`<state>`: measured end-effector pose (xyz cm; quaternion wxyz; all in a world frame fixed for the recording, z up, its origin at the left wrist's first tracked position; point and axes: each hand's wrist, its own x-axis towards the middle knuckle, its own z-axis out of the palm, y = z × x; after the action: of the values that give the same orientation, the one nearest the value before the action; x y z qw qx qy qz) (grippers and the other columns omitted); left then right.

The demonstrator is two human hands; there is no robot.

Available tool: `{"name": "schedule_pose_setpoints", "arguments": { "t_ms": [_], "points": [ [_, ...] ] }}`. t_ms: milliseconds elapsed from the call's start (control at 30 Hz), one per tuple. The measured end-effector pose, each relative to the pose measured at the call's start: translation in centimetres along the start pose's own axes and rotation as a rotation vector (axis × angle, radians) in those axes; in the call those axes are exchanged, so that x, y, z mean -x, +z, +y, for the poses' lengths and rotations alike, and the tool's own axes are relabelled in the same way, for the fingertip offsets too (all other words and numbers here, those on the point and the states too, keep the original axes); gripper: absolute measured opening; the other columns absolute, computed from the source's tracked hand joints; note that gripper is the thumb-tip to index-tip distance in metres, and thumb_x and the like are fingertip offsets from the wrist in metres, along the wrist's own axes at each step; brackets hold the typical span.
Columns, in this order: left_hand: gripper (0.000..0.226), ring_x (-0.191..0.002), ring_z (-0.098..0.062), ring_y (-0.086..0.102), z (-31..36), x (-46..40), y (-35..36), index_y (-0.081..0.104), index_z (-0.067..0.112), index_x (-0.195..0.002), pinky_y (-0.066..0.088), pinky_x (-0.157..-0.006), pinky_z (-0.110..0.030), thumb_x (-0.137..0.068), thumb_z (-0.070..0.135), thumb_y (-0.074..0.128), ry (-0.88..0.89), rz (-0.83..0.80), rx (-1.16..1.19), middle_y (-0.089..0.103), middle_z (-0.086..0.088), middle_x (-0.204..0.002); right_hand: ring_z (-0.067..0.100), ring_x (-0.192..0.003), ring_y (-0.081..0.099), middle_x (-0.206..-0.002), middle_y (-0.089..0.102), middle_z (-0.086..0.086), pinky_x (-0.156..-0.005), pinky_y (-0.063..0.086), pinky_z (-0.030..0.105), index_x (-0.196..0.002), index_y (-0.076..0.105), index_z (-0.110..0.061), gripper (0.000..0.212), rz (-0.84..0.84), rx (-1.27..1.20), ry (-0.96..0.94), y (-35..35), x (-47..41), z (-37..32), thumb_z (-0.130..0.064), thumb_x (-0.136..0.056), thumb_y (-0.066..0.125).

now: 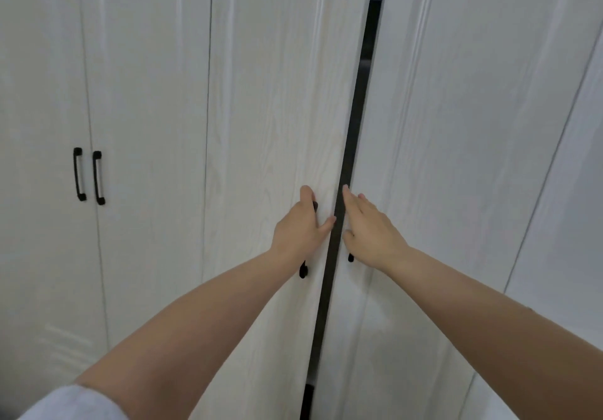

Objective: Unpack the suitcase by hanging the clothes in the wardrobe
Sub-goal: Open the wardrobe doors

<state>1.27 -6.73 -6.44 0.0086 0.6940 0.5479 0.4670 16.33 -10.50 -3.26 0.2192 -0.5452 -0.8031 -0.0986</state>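
Two white wood-grain wardrobe doors (pixel 277 109) stood slightly apart, a narrow dark gap (pixel 355 100) between their straight edges. I saw my left hand (pixel 301 227) closed around one black bar handle (pixel 303 271); my right hand (pixel 370 233) covered the other, grip unclear.

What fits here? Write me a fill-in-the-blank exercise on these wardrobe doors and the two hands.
1. A dark gap shows between the two doors, so they are slightly ____.
2. The left hand grips a ____ handle.
3. The pair of handles far left has ____ hands on it.

Missing words: open; black; no
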Motion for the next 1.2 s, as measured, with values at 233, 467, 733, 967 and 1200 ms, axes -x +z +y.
{"name": "schedule_pose_setpoints", "arguments": {
  "t_ms": [233, 467, 733, 967, 1200],
  "points": [
    [0.047, -0.060, -0.017, 0.056, -1.1, 4.3, -5.1, 0.026, 0.022, -0.102, 0.051, -0.054, -0.034, -0.086, 0.048, 0.061, 0.019, 0.055, -0.023, 0.052, 0.005, -0.075, 0.016, -0.069, 0.062, -0.077, 0.069, 0.001, -0.070, 0.056, 0.039, -0.098, 0.071, -0.015, 0.033, 0.331, -0.431, -0.051, 0.4, -1.9, -4.9, -0.004, -0.087, 0.042],
    [0.053, -0.056, -0.015, 0.049, -3.5, 7.4, -10.9, 0.028, 0.022, -0.096, 0.045, -0.053, -0.032, -0.079, 0.051, 0.069, -0.003, 0.118, -0.023, 0.047, 0.008, -0.069, 0.019, -0.072, 0.058, -0.079, 0.064, 0.002, -0.072, 0.053, 0.040, -0.082, 0.073, -0.021, 0.027, 0.388, -0.494, -0.177, 0.2, -3.4, -9.7, -0.012, -0.085, 0.048],
    [0.044, -0.055, -0.021, 0.044, -7.7, 9.7, -17.2, 0.029, 0.021, -0.092, 0.042, -0.053, -0.037, -0.081, 0.043, 0.066, -0.023, 0.209, -0.040, 0.043, 0.005, -0.062, 0.008, -0.082, 0.067, -0.082, 0.072, -0.017, -0.079, 0.056, 0.037, -0.087, 0.077, -0.034, 0.032, 0.291, -0.701, -0.311, 1.4, -4.2, -16.6, -0.020, -0.081, 0.049],
    [0.031, -0.067, -0.018, 0.054, -11.4, 10.8, -21.5, 0.034, 0.022, -0.100, 0.049, -0.060, -0.038, -0.090, 0.043, 0.055, -0.053, 0.220, -0.239, 0.052, 0.001, -0.081, -0.002, -0.097, 0.063, -0.090, 0.075, -0.017, -0.073, 0.048, 0.021, -0.106, 0.077, -0.024, 0.029, 0.150, -0.811, -0.376, 3.6, -6.1, -18.9, -0.011, -0.089, 0.056],
    [0.066, -0.148, -0.028, 0.023, -10.3, 11.5, -21.1, 0.041, 0.003, -0.144, 0.026, -0.118, -0.047, -0.080, -0.002, 0.057, 0.450, 0.496, -0.519, 0.028, -0.015, -0.157, -0.018, -0.064, 0.051, -0.098, 0.075, -0.014, -0.063, 0.034, 0.005, -0.111, 0.073, -0.027, 0.029, 0.099, -0.682, -0.313, 4.9, -8.0, -18.6, -0.013, -0.093, 0.056]
  ]
}}
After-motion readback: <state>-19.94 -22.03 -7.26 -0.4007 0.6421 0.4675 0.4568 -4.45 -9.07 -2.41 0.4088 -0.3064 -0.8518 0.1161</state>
